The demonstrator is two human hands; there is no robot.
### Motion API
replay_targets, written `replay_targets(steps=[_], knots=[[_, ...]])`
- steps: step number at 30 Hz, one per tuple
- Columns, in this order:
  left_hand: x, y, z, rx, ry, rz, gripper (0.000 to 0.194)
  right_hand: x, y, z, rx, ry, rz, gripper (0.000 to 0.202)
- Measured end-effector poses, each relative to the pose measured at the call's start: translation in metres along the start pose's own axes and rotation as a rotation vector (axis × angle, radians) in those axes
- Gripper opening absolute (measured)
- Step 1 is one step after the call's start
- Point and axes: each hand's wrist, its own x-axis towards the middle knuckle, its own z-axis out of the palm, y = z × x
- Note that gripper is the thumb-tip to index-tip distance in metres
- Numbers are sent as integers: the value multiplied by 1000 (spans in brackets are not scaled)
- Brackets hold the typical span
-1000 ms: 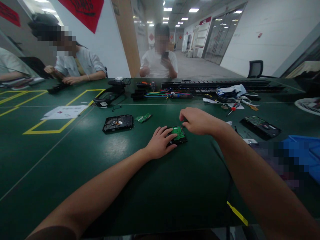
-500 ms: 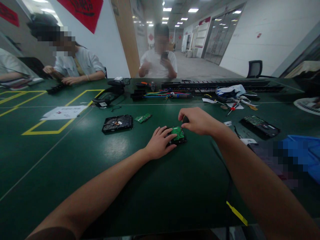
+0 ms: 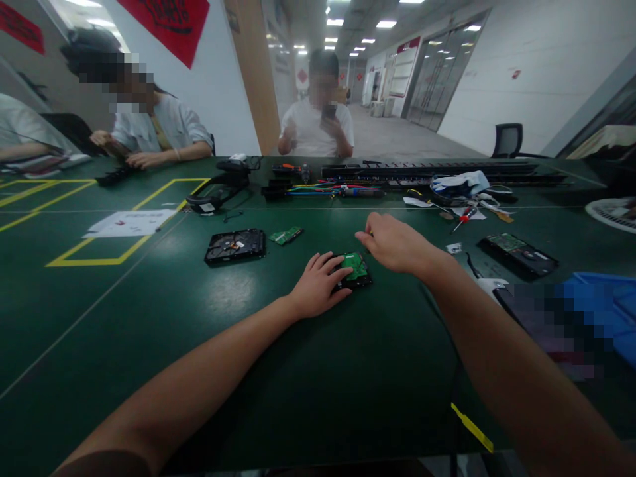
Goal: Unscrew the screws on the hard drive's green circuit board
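Observation:
A black hard drive (image 3: 365, 279) with a green circuit board (image 3: 356, 264) facing up lies on the green table in front of me. My left hand (image 3: 318, 285) holds it down from the left, fingers spread over its top and the thumb along its near edge. Just above the drive's far right corner, my right hand (image 3: 390, 242) is closed around a screwdriver (image 3: 371, 233). Most of that tool is hidden by the fingers; only a small dark and yellow bit shows. Whether its tip touches a screw I cannot tell.
Left of the drive lie another hard drive (image 3: 235, 246) and a loose green board (image 3: 287, 235). A third drive (image 3: 517, 254) rests at right, near a blue bin (image 3: 601, 298). Cables, a red screwdriver (image 3: 464, 217) and long black rails (image 3: 427, 170) line the back. Other people sit opposite.
My right hand has turned at the wrist, so the dark handle seen earlier is now mostly covered. The left hand and the drive stay together; the whole view has shifted slightly.

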Motion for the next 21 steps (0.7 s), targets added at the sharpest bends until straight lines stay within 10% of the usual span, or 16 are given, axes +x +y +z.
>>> replay_targets(steps=[7,21], knots=[[0,2,-3,0,-5,-4,55,3,5,-2,151,-16,-216,6],[-1,3,-5,7,-18,-6,54,0,1,-9,53,-41,-121,14]])
